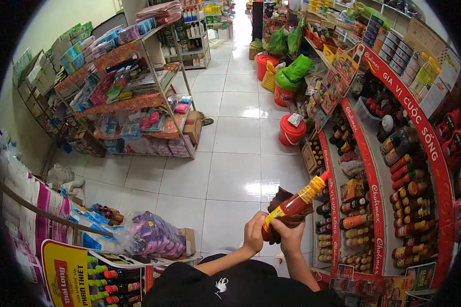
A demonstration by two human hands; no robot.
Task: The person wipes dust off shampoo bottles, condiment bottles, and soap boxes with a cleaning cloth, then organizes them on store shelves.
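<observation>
In front of my body I hold a sauce bottle [294, 204] tilted, its red cap pointing up and to the right. It has red-orange contents, a yellow label and a yellow band round the neck. My left hand [254, 233] is closed at the bottle's lower end. My right hand [288, 235] grips the bottle from the other side, thumb across the label. A dark brown cloth-like piece [298, 217] lies around and behind the bottle, partly under my fingers; its exact shape is hidden.
Red-edged shelves [376, 225] of sauce bottles curve along the right. A red bucket [291, 130] stands on the tiled floor [230, 135]. Packaged goods fill a metal rack [161, 84] at left. Nearer are a purple plastic-wrapped bundle [158, 235] and a bottle display [66, 276].
</observation>
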